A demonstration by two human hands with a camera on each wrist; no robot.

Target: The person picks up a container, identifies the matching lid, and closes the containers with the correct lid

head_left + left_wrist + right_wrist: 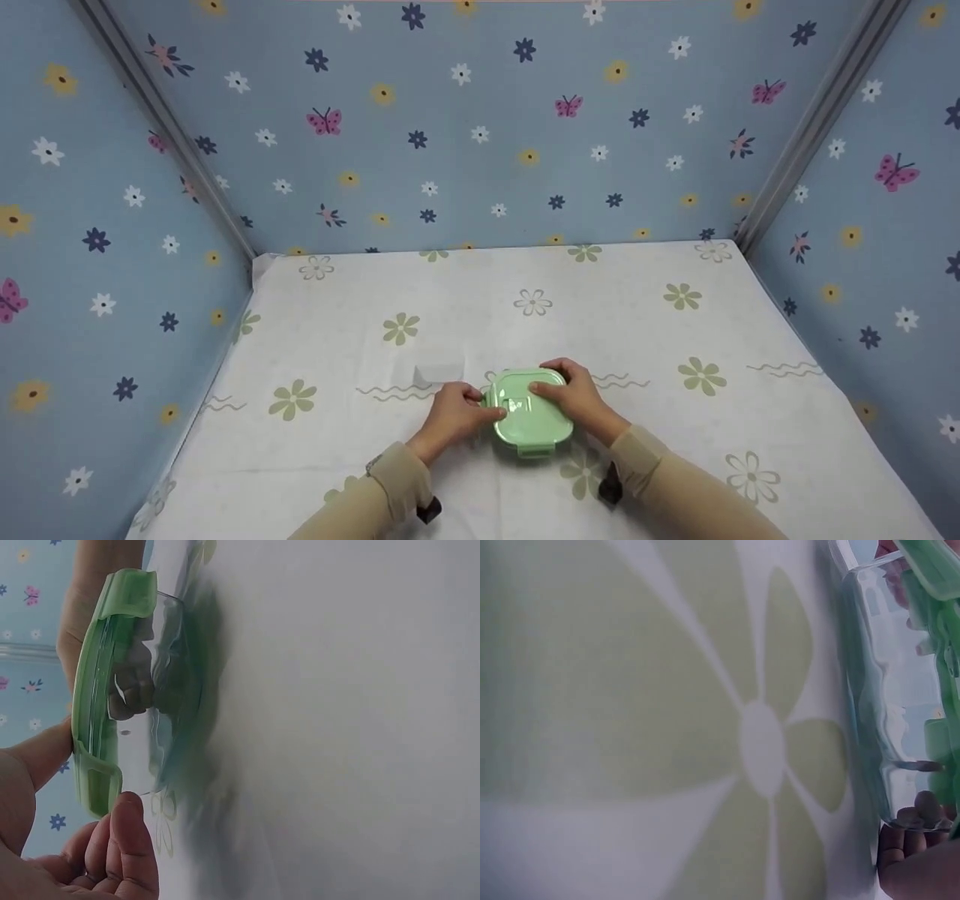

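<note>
A clear food container with a light green snap lid (534,409) is between my two hands, close over the white cloth. My left hand (454,412) pinches its left edge. In the left wrist view, the thumb lies on the lid's rim and a curled fingertip meets the lower end of a green side clip (99,784). From the far right side, my right hand (581,394) grips the container, thumb on top of the lid. Its fingers (915,844) show against the clear wall (900,727) in the right wrist view. The front clip (536,451) lies flat against the side.
A small whitish, see-through item (439,370) sits on the cloth behind my left hand. The flower-printed tablecloth (615,315) covers the table. Blue patterned panels (480,172) with grey corner posts (817,127) enclose the back and both sides.
</note>
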